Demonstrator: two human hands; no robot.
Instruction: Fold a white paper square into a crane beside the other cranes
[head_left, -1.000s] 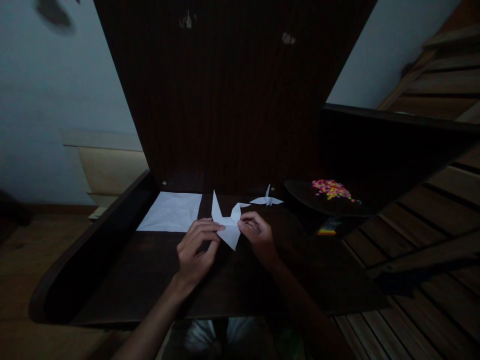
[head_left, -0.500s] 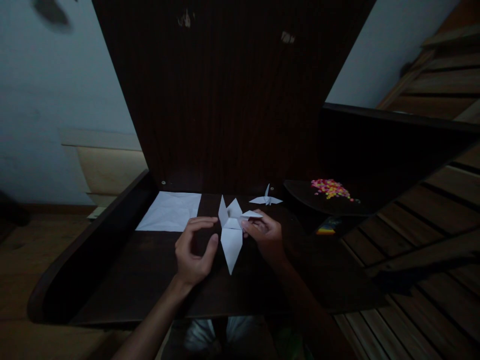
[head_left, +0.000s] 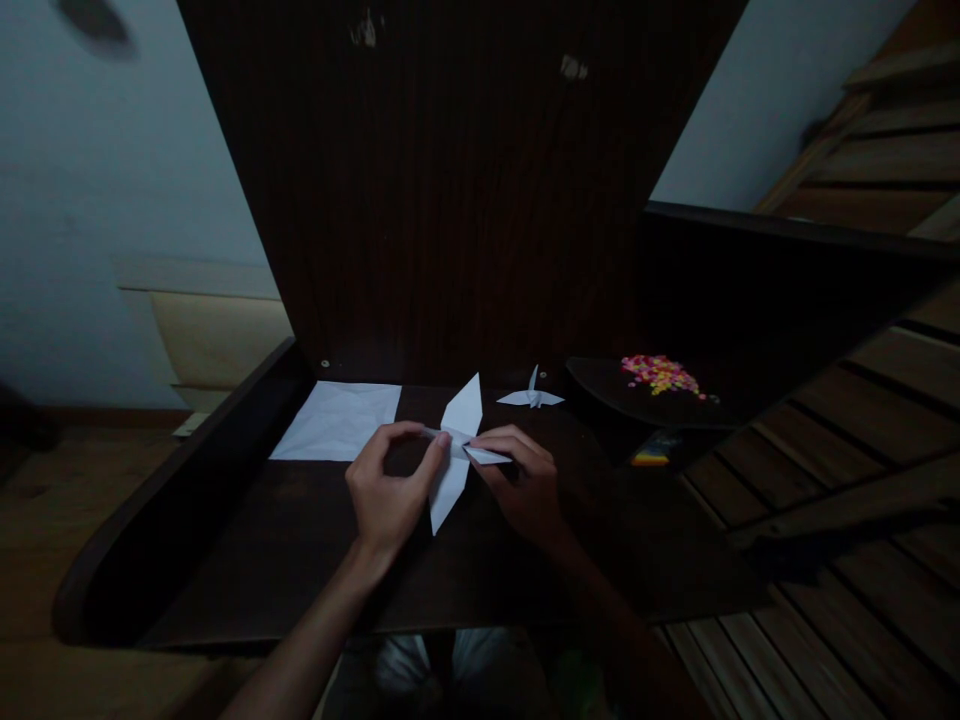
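Observation:
Between my hands, above the dark tabletop, is a white origami crane [head_left: 465, 408] with its two wings spread, one pointing away and one toward me. My left hand [head_left: 390, 480] pinches its left side between thumb and fingers, the thumb lying near the middle of the body. On the other side my right hand [head_left: 523, 482] is closed on the narrow folded point that sticks out to the right. A smaller finished paper crane [head_left: 533, 398] stands behind my right hand, wings out. To the left lies a flat sheet of creased white paper [head_left: 337, 420].
A dark shelf [head_left: 600, 385] at the right bears a heap of small pink, red and yellow pieces [head_left: 660, 374]. Below it is a small packet with a yellow-orange edge [head_left: 651, 456]. A raised dark side rail [head_left: 172, 490] bounds the table [head_left: 300, 560] on the left.
My left hand, formerly apart from the crane with fingers spread, has moved in and taken hold of it. The wings have flattened out and the crane has turned slightly.

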